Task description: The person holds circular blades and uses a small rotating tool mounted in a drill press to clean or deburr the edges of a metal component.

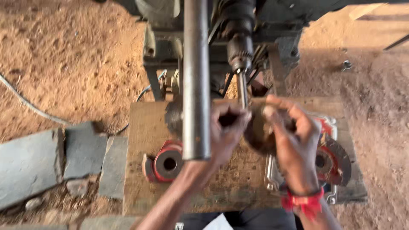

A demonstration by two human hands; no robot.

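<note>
A drill press stands over a wooden board (pixel 147 127); its chuck (pixel 239 51) holds a thin bit (pixel 243 90) pointing down. Under the bit, both hands grip a dark, rounded workpiece (pixel 257 134), blurred by motion. My left hand (pixel 226 130) curls around its left side, fingers closed. My right hand (pixel 294 142), with a red band at the wrist, clasps its right side. A grey steel column (pixel 196 76) crosses in front of my left forearm.
A red round part with a central hole (pixel 167 164) lies on the board's left. A circular saw with a red guard (pixel 334 159) lies at the right. Grey stone slabs (pixel 30 164) sit on the sawdust-covered ground to the left. A cable (pixel 25 102) runs across the sawdust.
</note>
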